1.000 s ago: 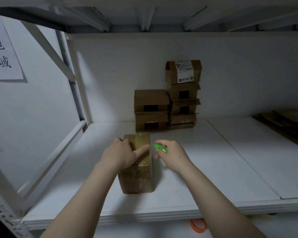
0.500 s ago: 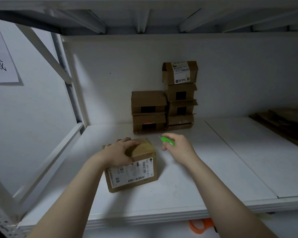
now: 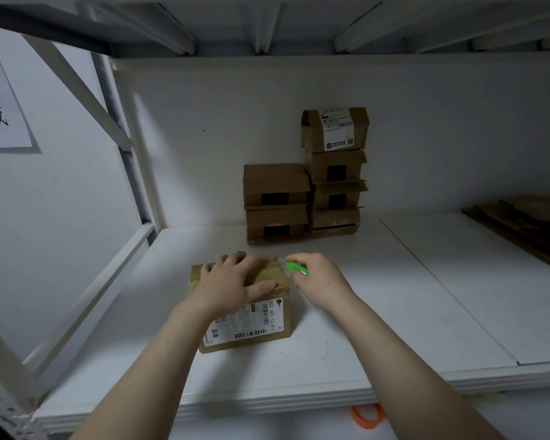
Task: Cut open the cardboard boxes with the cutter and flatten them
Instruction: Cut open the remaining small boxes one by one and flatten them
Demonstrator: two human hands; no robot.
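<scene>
We've turned the box (image 3: 254,325) tape-side up — left hand (image 3: 232,285) presses it, fingers spread, right hand (image 3: 318,281) gripping the cutter (image 3: 296,268) at its edge — likely ready to slit.

Both forearms reach forward, hands side by side.
Left hand (image 3: 232,281) lies palm down, fingers spread, on the box (image 3: 254,325); right hand (image 3: 318,281), just right of it, pinches the green cutter (image 3: 296,268) in curled fingers.

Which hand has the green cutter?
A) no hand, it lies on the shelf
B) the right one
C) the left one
B: the right hand grips the green cutter, while the left hand rests on the box.
</scene>
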